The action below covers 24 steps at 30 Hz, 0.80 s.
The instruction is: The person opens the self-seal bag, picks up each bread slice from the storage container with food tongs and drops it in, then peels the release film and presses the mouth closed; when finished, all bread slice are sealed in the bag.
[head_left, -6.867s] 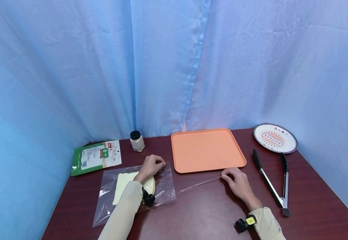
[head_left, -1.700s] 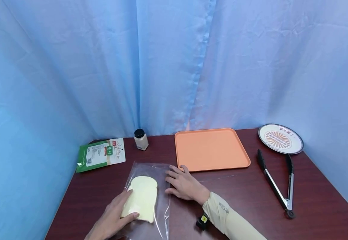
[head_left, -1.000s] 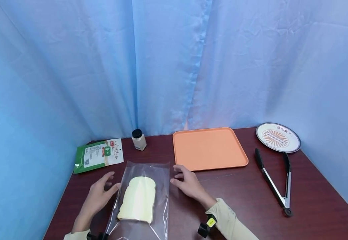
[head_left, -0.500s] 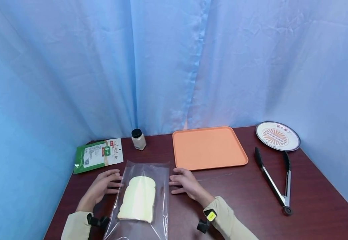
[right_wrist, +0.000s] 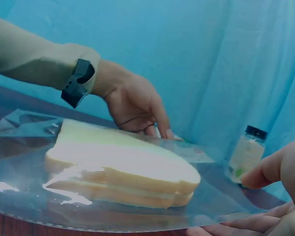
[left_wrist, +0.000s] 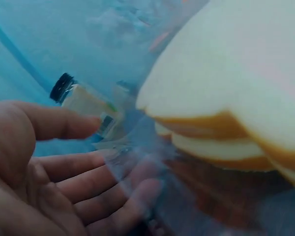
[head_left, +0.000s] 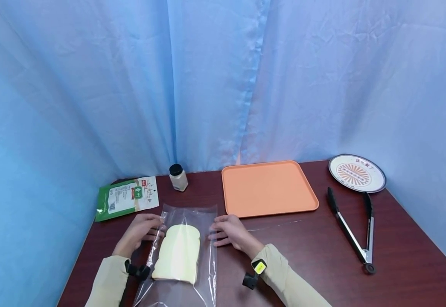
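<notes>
Slices of white bread [head_left: 178, 253] lie stacked inside a clear plastic bag [head_left: 208, 270] at the front left of the table. My left hand [head_left: 140, 230] is at the bag's left edge. Its straight fingers [left_wrist: 101, 184] reach under the film in the left wrist view, with the thumb held apart above. Across the bread, my right hand [head_left: 233, 232] is at the right edge. The right wrist view has its fingers [right_wrist: 250, 223] low beneath the film and the thumb raised off it. Brown crusts show along the slices' sides.
Behind the bag stand a black-capped jar [head_left: 178, 178] and a green-and-white packet [head_left: 126, 198]. An orange tray [head_left: 269, 189] lies at the back centre. Farther right are tongs [head_left: 365, 253] and a patterned plate [head_left: 357, 172]. A thin clear strip [head_left: 276, 225] lies before the tray.
Earliest, my right hand pulled a thin strip out beside the bag; now it lies on the table. The bag and bread have been turned lengthwise, and both hands have moved in to the bag's edges.
</notes>
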Each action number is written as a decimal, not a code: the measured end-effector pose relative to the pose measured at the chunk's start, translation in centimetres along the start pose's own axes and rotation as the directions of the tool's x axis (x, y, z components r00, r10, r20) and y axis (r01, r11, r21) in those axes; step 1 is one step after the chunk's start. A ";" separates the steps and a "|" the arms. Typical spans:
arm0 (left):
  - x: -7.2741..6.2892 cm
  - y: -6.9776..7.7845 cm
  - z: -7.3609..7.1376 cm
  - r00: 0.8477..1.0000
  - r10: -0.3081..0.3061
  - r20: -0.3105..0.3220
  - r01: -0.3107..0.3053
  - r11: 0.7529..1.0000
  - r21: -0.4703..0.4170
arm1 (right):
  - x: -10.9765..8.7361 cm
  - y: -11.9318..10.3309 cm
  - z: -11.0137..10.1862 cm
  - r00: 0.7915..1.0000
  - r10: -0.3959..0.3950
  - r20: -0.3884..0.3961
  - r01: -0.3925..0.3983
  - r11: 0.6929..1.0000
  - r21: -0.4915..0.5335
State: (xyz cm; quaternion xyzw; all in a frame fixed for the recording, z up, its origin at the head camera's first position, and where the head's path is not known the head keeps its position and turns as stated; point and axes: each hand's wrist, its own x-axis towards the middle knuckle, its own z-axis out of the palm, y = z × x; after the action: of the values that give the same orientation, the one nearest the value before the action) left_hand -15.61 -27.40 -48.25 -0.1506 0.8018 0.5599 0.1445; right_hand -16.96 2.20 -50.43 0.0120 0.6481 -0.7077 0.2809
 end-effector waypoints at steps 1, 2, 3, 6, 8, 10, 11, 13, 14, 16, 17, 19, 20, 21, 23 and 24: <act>0.1 0.0 0.2 1.000 -0.002 -0.016 0.002 1.000 0.007 | 0.1 0.1 0.2 1.000 -0.005 -0.006 0.005 1.000 -0.015; 0.2 0.0 0.3 0.999 -0.003 -0.034 0.003 1.000 0.011 | 0.3 0.2 0.3 1.000 -0.011 -0.012 0.011 1.000 -0.026; 0.3 -0.1 0.4 0.999 -0.003 -0.051 0.004 1.000 0.016 | 0.4 0.3 0.4 1.000 -0.017 -0.020 0.016 0.999 -0.035; 0.4 -0.3 0.8 0.996 0.007 -0.089 -0.005 1.000 0.026 | 0.8 0.7 0.7 0.998 -0.040 -0.052 0.039 0.999 -0.035; 0.4 -0.5 0.9 0.994 0.021 -0.108 -0.017 0.999 0.033 | 1.0 0.9 0.8 0.995 -0.054 -0.084 0.051 0.998 -0.029; 0.4 -0.6 0.8 0.993 0.036 -0.115 -0.033 0.999 0.029 | 1.2 1.1 0.9 0.991 -0.068 -0.112 0.066 0.998 -0.020; 0.4 -0.7 0.8 0.992 0.045 -0.115 -0.042 0.999 0.021 | 1.2 1.2 1.0 0.989 -0.078 -0.122 0.076 0.997 -0.021; 0.3 -0.7 0.6 0.991 0.057 -0.123 -0.057 0.998 0.004 | 1.2 1.1 1.1 0.986 -0.092 -0.142 0.089 0.996 -0.025; 0.2 -0.7 0.5 0.991 0.061 -0.123 -0.063 0.998 -0.007 | 1.2 1.0 1.2 0.984 -0.099 -0.147 0.096 0.995 -0.030; -0.2 -0.6 0.2 0.989 0.080 -0.125 -0.084 0.996 -0.030 | 0.9 0.7 1.4 0.981 -0.120 -0.156 0.114 0.992 -0.044; -0.4 -0.5 0.1 0.988 0.082 -0.131 -0.089 0.995 -0.050 | 0.8 0.5 1.5 0.979 -0.135 -0.155 0.129 0.990 -0.048; -0.9 -0.2 -0.3 0.984 0.103 -0.147 -0.116 0.990 -0.078 | 0.4 -0.1 1.8 0.975 -0.162 -0.149 0.158 0.987 -0.039; -1.2 0.0 -0.5 0.982 0.111 -0.153 -0.126 0.988 -0.093 | 0.2 -0.3 1.9 0.973 -0.179 -0.145 0.176 0.984 -0.033; -1.6 0.2 -0.7 0.980 0.120 -0.160 -0.139 0.984 -0.113 | -0.1 -0.7 2.0 0.970 -0.196 -0.142 0.195 0.981 -0.025; -2.4 0.8 -1.0 0.976 0.130 -0.178 -0.157 0.976 -0.149 | -0.7 -1.4 2.3 0.965 -0.227 -0.135 0.228 0.974 -0.006; -2.9 1.0 -1.1 0.973 0.136 -0.188 -0.168 0.973 -0.161 | -1.0 -1.8 2.4 0.961 -0.242 -0.134 0.243 0.970 -0.004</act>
State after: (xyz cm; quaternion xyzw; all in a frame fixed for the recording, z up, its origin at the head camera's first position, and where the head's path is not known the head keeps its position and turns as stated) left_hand -13.48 -27.90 -45.84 -0.1496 0.7682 0.6222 0.0158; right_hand -16.01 0.33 -48.05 -0.0183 0.6575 -0.7385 0.1481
